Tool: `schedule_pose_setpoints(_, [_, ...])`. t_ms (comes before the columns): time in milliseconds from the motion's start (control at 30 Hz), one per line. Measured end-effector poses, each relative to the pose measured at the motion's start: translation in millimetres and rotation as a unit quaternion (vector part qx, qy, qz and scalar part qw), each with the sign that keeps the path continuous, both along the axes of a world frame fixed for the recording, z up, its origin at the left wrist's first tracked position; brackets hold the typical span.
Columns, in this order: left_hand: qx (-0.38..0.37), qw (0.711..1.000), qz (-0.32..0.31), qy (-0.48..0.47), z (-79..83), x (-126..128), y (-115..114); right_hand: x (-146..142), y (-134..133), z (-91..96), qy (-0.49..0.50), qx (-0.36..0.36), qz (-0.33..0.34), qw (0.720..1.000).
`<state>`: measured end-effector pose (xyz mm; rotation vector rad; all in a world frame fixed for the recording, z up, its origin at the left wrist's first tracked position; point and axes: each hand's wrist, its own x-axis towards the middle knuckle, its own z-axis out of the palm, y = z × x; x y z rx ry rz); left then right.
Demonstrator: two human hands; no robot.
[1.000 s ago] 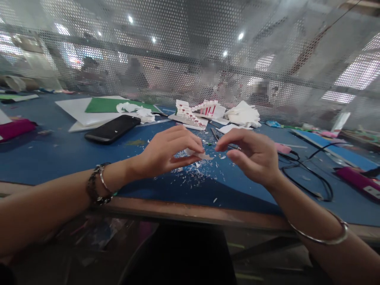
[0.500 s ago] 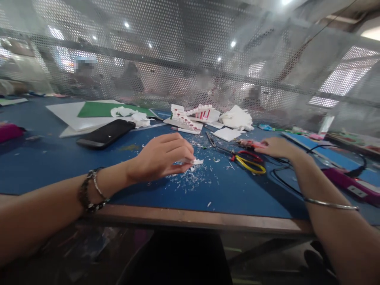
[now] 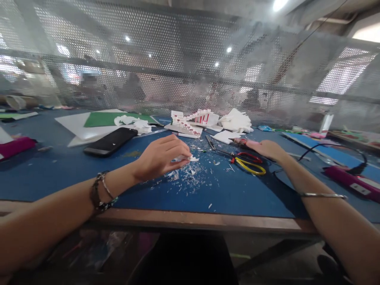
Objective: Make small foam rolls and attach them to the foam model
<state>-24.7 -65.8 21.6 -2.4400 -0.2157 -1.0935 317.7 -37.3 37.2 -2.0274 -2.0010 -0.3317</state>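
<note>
My left hand [image 3: 166, 156] hovers low over the middle of the blue table, thumb and fingers pinched around a small white piece [image 3: 194, 159], paper or foam, mostly hidden by the fingers. My right hand [image 3: 268, 149] grips a slim pink-handled tool [image 3: 251, 144] with a dark narrow tip pointing left, near a white square sheet [image 3: 226, 136]; its exact kind cannot be told. Just in front of this hand lie scissors [image 3: 251, 164] with red and yellow handles. White scraps [image 3: 190, 180] are scattered beneath and beside my left hand.
A black phone [image 3: 111, 142] lies at left beside green card [image 3: 101, 119] and white sheets. Behind stand a white-and-red paper model [image 3: 204, 117] and crumpled white paper [image 3: 236, 120]. At right are a black cable [image 3: 326, 146] and purple power strip [image 3: 353, 184]. Perforated metal [image 3: 178, 59] borders the back.
My right hand has closed around the pink-handled tool and shifted left with it, tip more forward. My left hand keeps its pinch on the white piece. The view has tilted slightly.
</note>
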Motion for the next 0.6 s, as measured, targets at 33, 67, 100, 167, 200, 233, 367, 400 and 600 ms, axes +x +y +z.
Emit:
schedule_pose_setpoints(33, [0.013, 1.0, 0.007, 0.001, 1.0, -1, 0, -2, -3, 1.6, 0.0, 0.031, -0.002, 1.0])
schedule_pose_setpoints(67, [0.029, 0.999, 0.015, 0.004, 2.1, -2, -1, -4, -5, 4.2, -0.002, 0.055, -0.004, 0.998])
schedule_pose_setpoints(100, [0.046, 0.999, 0.024, 0.009, 3.2, -3, -1, -7, -8, 7.5, -0.013, 0.061, -0.021, 0.998])
schedule_pose_setpoints(167, [0.077, 0.996, 0.041, 0.018, 5.4, -4, -4, -14, -12, 14.1, -0.026, 0.107, -0.008, 0.994])
schedule_pose_setpoints(200, [0.088, 0.995, 0.047, 0.021, 6.3, -5, -5, -19, -13, 16.6, -0.036, 0.144, 0.02, 0.989])
schedule_pose_setpoints(233, [0.097, 0.994, 0.05, 0.022, 6.9, -5, -5, -23, -15, 18.2, -0.048, 0.183, 0.061, 0.98])
schedule_pose_setpoints(367, [0.118, 0.991, 0.067, 0.017, 7.4, -5, -6, -39, -20, 14.5, -0.096, 0.28, 0.228, 0.928])
schedule_pose_setpoints(400, [0.121, 0.99, 0.075, 0.017, 7.0, -5, -6, -42, -21, 12.1, -0.105, 0.284, 0.243, 0.921])
schedule_pose_setpoints(600, [0.116, 0.989, 0.093, 0.018, 3.4, -4, -3, -56, -25, 2.8, -0.125, 0.318, 0.241, 0.908])
